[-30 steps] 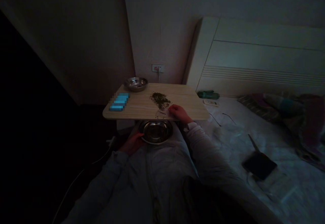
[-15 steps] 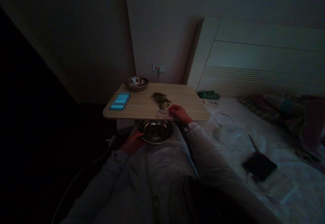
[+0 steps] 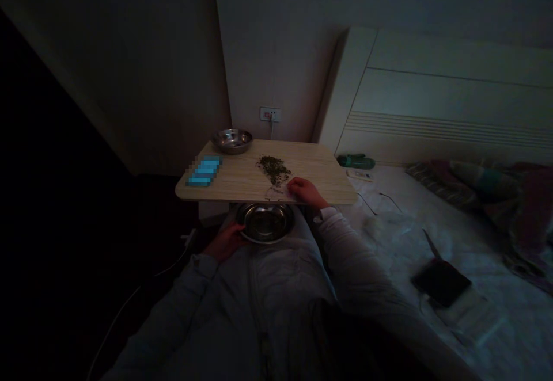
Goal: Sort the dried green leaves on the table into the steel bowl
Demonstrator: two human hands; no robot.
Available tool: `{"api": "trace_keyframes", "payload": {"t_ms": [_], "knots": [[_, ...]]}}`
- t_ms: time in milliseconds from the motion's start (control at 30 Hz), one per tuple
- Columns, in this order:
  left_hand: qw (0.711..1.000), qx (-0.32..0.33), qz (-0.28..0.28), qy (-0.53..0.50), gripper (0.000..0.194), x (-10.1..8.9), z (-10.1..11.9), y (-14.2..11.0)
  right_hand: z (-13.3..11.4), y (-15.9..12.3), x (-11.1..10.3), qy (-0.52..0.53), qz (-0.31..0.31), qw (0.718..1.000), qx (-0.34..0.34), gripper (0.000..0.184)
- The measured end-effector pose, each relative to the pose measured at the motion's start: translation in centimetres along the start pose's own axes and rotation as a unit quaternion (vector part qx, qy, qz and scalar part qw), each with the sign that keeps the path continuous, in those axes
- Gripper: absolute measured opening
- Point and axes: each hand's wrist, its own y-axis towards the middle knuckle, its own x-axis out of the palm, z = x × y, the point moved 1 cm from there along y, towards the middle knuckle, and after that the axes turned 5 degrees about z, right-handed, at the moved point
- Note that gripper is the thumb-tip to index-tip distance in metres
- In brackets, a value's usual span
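Hands match the earlier frame: left hand (image 3: 225,242) grips a metal bowl (image 3: 265,225) over the lap (image 3: 289,266); right hand (image 3: 305,192) pinches clear plastic (image 3: 275,193) beside green bits (image 3: 273,168) on the bench (image 3: 319,165). Dark marks on it illegible.

The surface (image 3: 311,165) is pale beige with fine wood-grain streaks, and the loose heap (image 3: 274,168) on it is dark green-brown. The translucent piece (image 3: 275,191) at its near edge is whitish, bearing dark lettering. Far left, one bowl (image 3: 233,149) is plain silver; the near bowl (image 3: 265,242) has a silver rim and a darker, faintly bronze inside. The pixelated panel (image 3: 204,171) at left shows bright blue with lighter bands. To the right, the bottle (image 3: 362,162) is green, the bed sheet (image 3: 514,277) white with a quilted pattern, the square object (image 3: 441,281) black, and the headboard (image 3: 449,93) cream with thin dark horizontal lines.
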Motion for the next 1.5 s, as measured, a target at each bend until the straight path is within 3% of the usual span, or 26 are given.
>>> {"api": "trace_keyframes", "payload": {"t_ms": [267,500,733,1167,1300,1500], "knots": [[0.999,-0.001,0.034,0.007,0.038,0.7,0.4,-0.7,0.2,0.2,0.0,-0.015,-0.007,1.000,0.003,0.008],[1.000,-0.004,0.026,0.004,0.030,0.9,0.5,-0.9,-0.2,-0.1,-0.1,-0.010,-0.020,1.000,0.018,0.008],[1.000,-0.004,0.026,-0.002,0.036,0.8,0.3,-0.8,0.3,0.4,-0.1,-0.014,-0.032,0.999,0.000,0.010],[1.000,-0.008,0.019,-0.002,0.045,0.7,0.3,-0.8,0.0,0.2,-0.3,0.032,-0.080,0.996,0.028,0.013],[1.000,-0.008,0.022,-0.012,0.039,0.5,0.2,-0.6,0.5,0.5,-0.6,0.067,-0.052,0.996,0.024,0.011],[1.000,-0.008,0.017,-0.010,0.045,0.4,0.1,-0.4,1.7,1.6,-0.9,0.108,0.085,0.990,0.002,0.016]]}}
